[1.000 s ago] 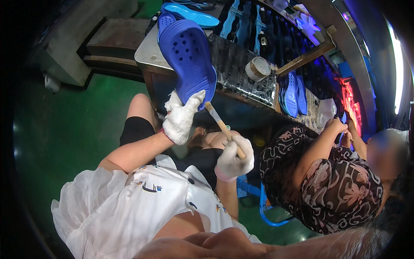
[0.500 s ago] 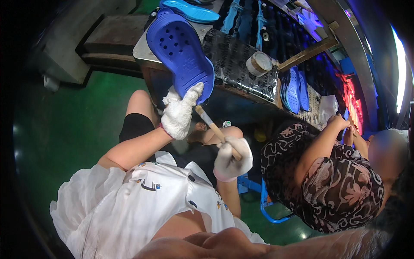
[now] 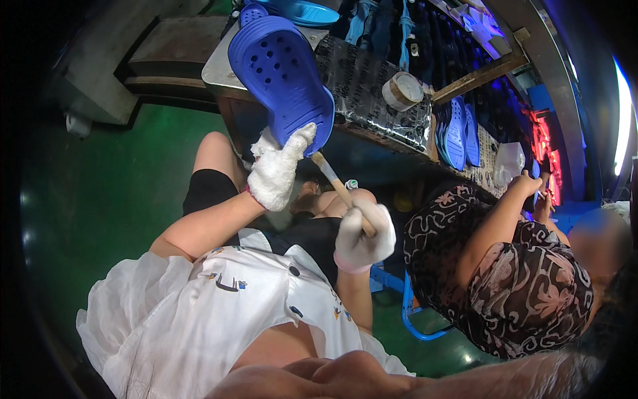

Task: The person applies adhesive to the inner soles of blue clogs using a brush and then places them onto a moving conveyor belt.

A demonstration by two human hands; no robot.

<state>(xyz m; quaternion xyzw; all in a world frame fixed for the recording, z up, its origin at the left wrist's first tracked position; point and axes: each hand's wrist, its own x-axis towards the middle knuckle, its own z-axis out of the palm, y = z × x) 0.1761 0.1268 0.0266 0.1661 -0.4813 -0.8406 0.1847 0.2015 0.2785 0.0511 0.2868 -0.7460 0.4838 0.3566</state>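
Note:
A blue shoe sole piece (image 3: 282,80) with a cluster of holes in its far half is tilted up in front of me. My left hand (image 3: 274,171), in a white knit glove, grips its near end, thumb over the inner face. My right hand (image 3: 365,233), also gloved in white, is closed round the wooden handle of a brush (image 3: 341,191). The brush's bristles are at the sole's near right edge; I cannot tell whether they press on it. Behind the sole, a small lidded or filled round tub (image 3: 403,91) stands on the dark plastic-wrapped bench top (image 3: 372,86).
Other blue soles (image 3: 456,136) stand in a row on the bench to the right. A light-blue sole (image 3: 302,12) lies at the far edge. Close on my right a co-worker (image 3: 525,286) sits handling something blue, near a blue stool frame (image 3: 425,332). A wooden bar (image 3: 482,78) slants over the bench.
The brush and my right hand have shifted slightly right, with the bristles staying by the sole's edge. The sole and my left hand have barely moved.

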